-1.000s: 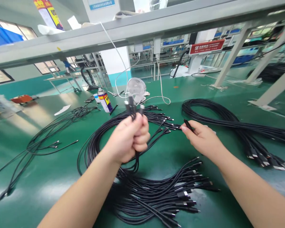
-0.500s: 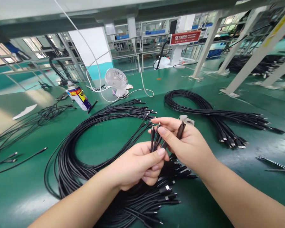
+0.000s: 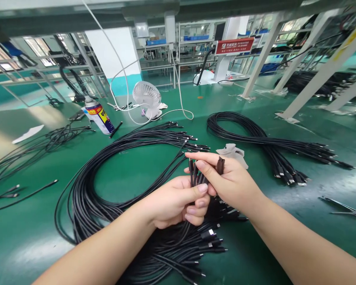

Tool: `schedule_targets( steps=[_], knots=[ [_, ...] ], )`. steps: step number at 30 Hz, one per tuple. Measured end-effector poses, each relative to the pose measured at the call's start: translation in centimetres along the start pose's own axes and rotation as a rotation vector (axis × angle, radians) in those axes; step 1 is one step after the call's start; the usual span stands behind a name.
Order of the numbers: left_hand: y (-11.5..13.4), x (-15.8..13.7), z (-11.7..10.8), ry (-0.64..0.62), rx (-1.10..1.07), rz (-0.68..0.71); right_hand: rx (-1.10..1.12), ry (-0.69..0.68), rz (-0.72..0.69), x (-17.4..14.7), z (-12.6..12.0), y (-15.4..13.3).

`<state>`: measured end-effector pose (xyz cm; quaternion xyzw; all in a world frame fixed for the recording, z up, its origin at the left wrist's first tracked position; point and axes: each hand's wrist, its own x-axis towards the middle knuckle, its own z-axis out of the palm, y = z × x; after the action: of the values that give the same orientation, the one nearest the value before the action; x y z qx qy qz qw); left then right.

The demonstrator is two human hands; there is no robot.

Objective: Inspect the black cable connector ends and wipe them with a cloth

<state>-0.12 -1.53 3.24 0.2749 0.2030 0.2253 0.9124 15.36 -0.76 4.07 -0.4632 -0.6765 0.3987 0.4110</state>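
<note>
My left hand (image 3: 178,200) is closed around several black USB cable ends (image 3: 192,174), which stand up above its thumb and forefinger. Right against it, my right hand (image 3: 239,180) is closed with thumb and forefinger bent at those connectors. A short dark strip (image 3: 220,166) pokes out between the right hand's fingers; its lower part is hidden, and I cannot tell what it is. Under both hands lies a large coil of black cables (image 3: 86,194). Its loose plug ends (image 3: 210,237) fan out below my hands and to their right.
A second cable coil (image 3: 240,122) lies to the right, with tweezers (image 3: 342,206) nearer me. Crumpled whitish material (image 3: 233,152) sits behind my right hand. Further back stand a spray can (image 3: 99,116) and a small white fan (image 3: 148,99). Loose cables (image 3: 52,142) lie left; slanted posts (image 3: 308,79) rise right.
The cable ends stand more upright in my left hand. My right fingers have closed in on them, and the dark strip shows less. The view has shifted slightly.
</note>
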Motion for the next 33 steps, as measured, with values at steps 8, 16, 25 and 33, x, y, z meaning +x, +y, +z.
schedule_targets(
  steps=[8,16,25,33],
  knots=[
    [0.2,0.3,-0.1,0.010,-0.019,-0.015,0.029,-0.091,0.095,0.6,-0.2,-0.2],
    [-0.3,0.6,-0.3,0.083,0.163,0.113,0.275,-0.337,0.239,0.1,-0.4,0.0],
    [0.8,0.5,-0.8,0.091,0.329,0.165,0.085,-0.185,0.232,0.6,-1.0,-0.3],
    [0.8,0.6,-0.8,0.146,0.330,0.134,0.039,-0.180,0.234,0.7,-1.2,0.0]
  ],
)
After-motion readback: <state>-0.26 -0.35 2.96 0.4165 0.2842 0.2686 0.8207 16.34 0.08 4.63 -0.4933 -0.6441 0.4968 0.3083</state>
